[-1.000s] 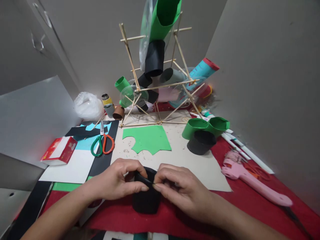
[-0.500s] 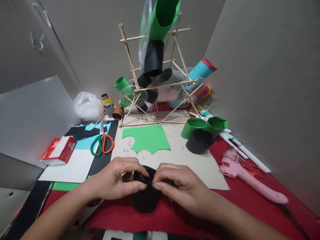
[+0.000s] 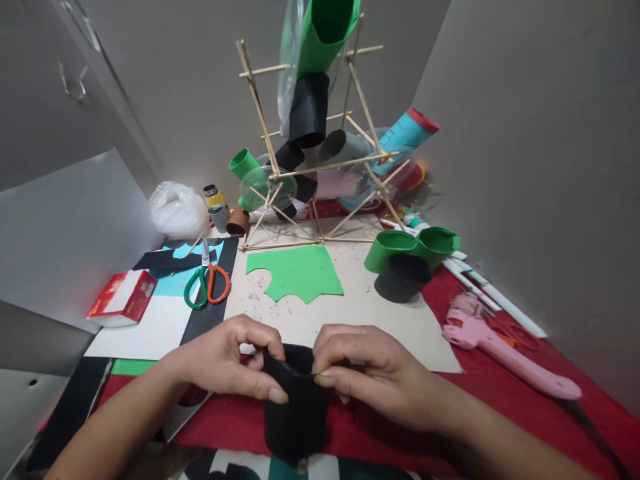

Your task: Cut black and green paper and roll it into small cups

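Note:
A black foam cup (image 3: pixel 296 413), rolled like a tube, stands upright between my hands near the front edge. My left hand (image 3: pixel 245 363) pinches its left rim, the thumb outside and the fingers inside. On the right rim, my right hand (image 3: pixel 365 370) pinches with thumb and forefinger. Beyond the hands lies a green foam sheet (image 3: pixel 300 273) with scalloped cut edges. Two green cups (image 3: pixel 390 250) and another black cup (image 3: pixel 403 279) stand together to the right of it.
A stick frame (image 3: pixel 330 167) with plastic discs and foam cups rises at the back. Scissors (image 3: pixel 207 283) and a red box (image 3: pixel 123 298) lie left. A pink glue gun (image 3: pixel 510 353) lies right, with white tubes (image 3: pixel 490 287) behind it. A plastic bag (image 3: pixel 177 208) sits back left.
The black cup has come nearer to me and its rim is wider apart. My hands, which were together at the rim, have separated to its two sides.

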